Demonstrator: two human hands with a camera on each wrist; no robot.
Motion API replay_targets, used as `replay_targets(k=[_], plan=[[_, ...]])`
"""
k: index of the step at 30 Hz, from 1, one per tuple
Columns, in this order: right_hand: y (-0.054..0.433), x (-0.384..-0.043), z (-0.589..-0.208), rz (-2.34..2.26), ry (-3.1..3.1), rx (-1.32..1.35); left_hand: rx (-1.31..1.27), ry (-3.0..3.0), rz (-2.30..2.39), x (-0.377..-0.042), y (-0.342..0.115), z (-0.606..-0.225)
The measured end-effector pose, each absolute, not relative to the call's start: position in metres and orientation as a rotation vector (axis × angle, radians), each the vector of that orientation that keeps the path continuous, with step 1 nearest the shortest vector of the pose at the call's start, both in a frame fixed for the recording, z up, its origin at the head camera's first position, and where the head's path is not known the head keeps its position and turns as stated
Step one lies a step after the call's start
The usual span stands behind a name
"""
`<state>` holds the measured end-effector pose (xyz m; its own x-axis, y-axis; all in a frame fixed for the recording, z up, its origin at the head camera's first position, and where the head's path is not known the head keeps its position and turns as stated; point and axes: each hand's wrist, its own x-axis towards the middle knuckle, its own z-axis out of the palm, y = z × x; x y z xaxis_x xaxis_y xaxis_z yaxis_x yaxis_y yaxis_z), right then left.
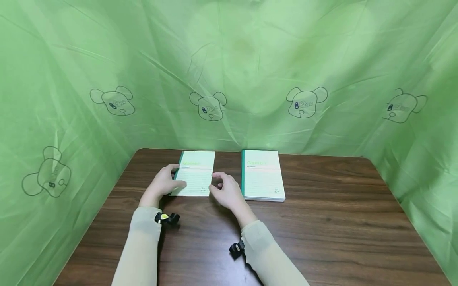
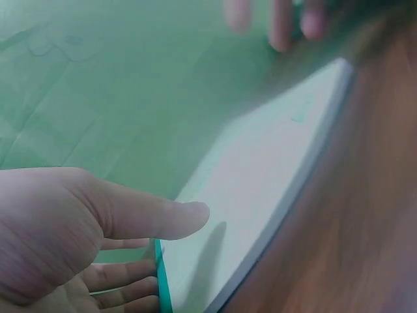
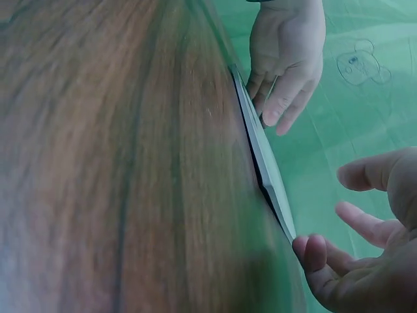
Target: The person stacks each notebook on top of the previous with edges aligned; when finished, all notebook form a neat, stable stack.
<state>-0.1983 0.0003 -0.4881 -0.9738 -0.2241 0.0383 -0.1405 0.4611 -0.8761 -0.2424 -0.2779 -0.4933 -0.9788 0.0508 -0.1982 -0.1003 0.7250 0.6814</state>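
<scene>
A notebook [image 1: 195, 174] with a pale cover and a green spine lies on the left part of the table. My left hand [image 1: 165, 180] is at its spine side, thumb stretched over the cover and the other fingers along the edge. In the left wrist view that thumb [image 2: 176, 218] looks straight, and a shadow falls on the cover beside it. At the opposite edge is my right hand [image 1: 227, 192], its lower fingertips [image 3: 315, 251] at the notebook's side and its thumb held apart. Neither hand visibly pinches the notebook.
To the right lies a thicker stack of matching notebooks [image 1: 262, 174], close to my right hand. Both stand near the back edge of the brown wooden table [image 1: 332, 222]. A green curtain [image 1: 250, 59] with bear-face drawings surrounds the table at the back and sides.
</scene>
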Motion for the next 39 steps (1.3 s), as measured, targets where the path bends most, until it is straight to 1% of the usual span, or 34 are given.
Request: replay_targets(k=[5, 10, 16, 24, 29, 33, 39], plan=[[0.007, -0.199, -0.492, -1.6, 2.586, -0.276, -0.087, 2.667, 1.258, -0.245, -0.26, -0.496], [0.012, -0.202, -0.499, -1.582, 2.62, -0.252, -0.1, 2.619, 1.418, -0.244, -0.253, -0.5], [0.011, -0.2, -0.501, -1.498, 2.605, -0.254, -0.104, 2.579, 1.425, -0.24, -0.251, -0.496], [0.007, -0.197, -0.499, -1.384, 2.678, -0.26, -0.225, 2.55, 1.407, -0.237, -0.24, -0.484], [0.008, -0.192, -0.496, -1.459, 2.666, -0.21, -0.283, 2.506, 1.486, -0.24, -0.237, -0.485], [0.01, -0.19, -0.497, -1.499, 2.653, -0.194, -0.321, 2.413, 1.637, -0.243, -0.238, -0.491], [0.013, -0.19, -0.499, -1.538, 2.629, -0.188, -0.306, 2.16, 1.942, -0.247, -0.238, -0.491]])
